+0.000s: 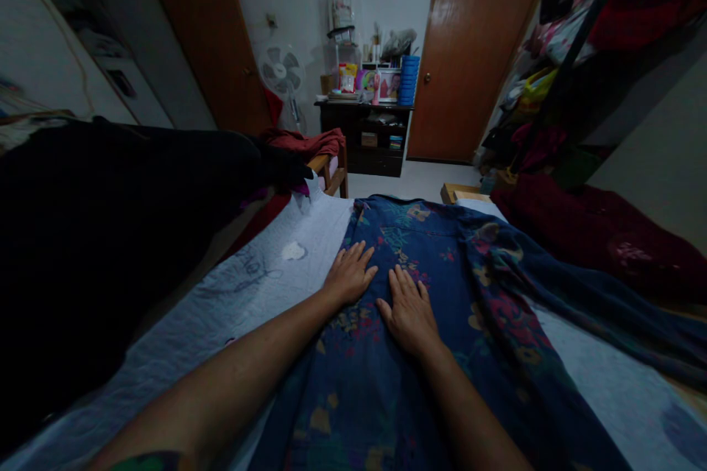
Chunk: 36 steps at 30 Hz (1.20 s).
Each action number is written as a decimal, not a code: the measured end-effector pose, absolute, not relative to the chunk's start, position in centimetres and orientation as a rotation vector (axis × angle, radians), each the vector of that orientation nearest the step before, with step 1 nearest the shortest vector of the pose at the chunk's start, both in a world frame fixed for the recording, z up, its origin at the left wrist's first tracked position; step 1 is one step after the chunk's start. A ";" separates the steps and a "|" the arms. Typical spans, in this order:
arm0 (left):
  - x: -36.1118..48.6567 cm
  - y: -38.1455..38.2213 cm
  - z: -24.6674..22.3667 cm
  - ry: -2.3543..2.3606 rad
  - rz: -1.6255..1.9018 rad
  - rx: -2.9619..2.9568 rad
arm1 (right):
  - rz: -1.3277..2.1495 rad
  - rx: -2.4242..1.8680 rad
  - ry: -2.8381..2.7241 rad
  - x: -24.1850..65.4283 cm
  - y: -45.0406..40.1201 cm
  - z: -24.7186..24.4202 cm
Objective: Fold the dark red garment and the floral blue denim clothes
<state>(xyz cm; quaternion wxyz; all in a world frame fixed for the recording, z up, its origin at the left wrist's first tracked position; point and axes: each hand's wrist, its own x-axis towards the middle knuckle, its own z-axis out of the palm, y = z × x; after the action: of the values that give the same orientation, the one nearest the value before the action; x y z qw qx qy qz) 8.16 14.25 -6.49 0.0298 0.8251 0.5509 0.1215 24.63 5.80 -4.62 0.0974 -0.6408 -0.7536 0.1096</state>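
Observation:
A dark blue floral garment (353, 390) lies spread on a pale bed sheet (265, 272), one long sleeve stretched out to the right. My left hand (350, 272) rests flat near the garment's left edge, fingers spread. Just right of it, my right hand (409, 309) lies palm down on the middle of the cloth, its fingers extended and a little apart. Neither hand holds anything. The sheet shows on both sides of the garment.
Dark cloth (110, 235) is heaped at the left. A maroon cloth (596, 235) lies at the right, below hanging clothes (646, 15). Beyond the bed stand a fan (281, 72), a dark cabinet (359, 154) and a wooden door (469, 51).

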 end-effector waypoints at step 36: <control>10.0 30.8 -5.2 1.748 0.389 2.387 | 0.291 -1.899 -2.195 24.5 5.7 -4.9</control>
<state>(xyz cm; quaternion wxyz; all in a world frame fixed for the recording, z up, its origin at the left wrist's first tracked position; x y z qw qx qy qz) 9.99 30.80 -5.19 0.0788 0.7974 0.5840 0.1299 24.47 5.71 -4.94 0.1121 -0.6470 -0.7476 0.0991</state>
